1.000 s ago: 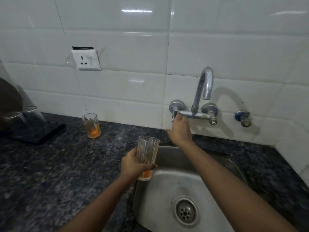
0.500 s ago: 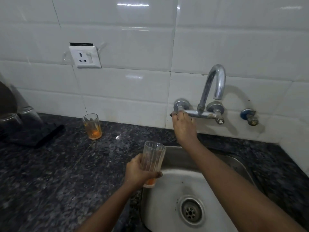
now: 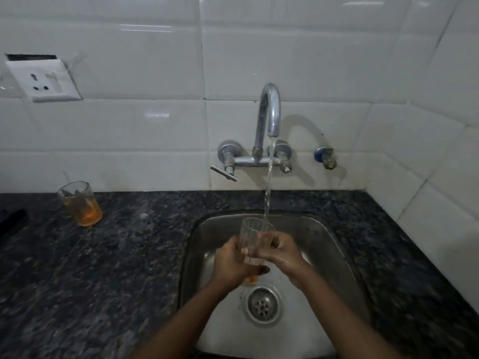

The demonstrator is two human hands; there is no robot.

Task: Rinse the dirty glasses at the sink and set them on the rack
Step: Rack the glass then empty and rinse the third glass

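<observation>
Right hand [image 3: 281,251] now off tap lever, down at ribbed glass [image 3: 255,239] with left hand [image 3: 234,263]; water running. Both hands closed round glass, held upright over sink [image 3: 324,244] basin above drain [image 3: 263,304], stream from tap [image 3: 269,112] falling into mouth. Orange dregs at bottom. Likely light, rigid, breakable, slick when wet; ribs help grip, best held mid-wall, not by rim. Farther left on table [image 3: 116,255], second dirty glass [image 3: 81,203] unrinsed. Rack not visible.
</observation>
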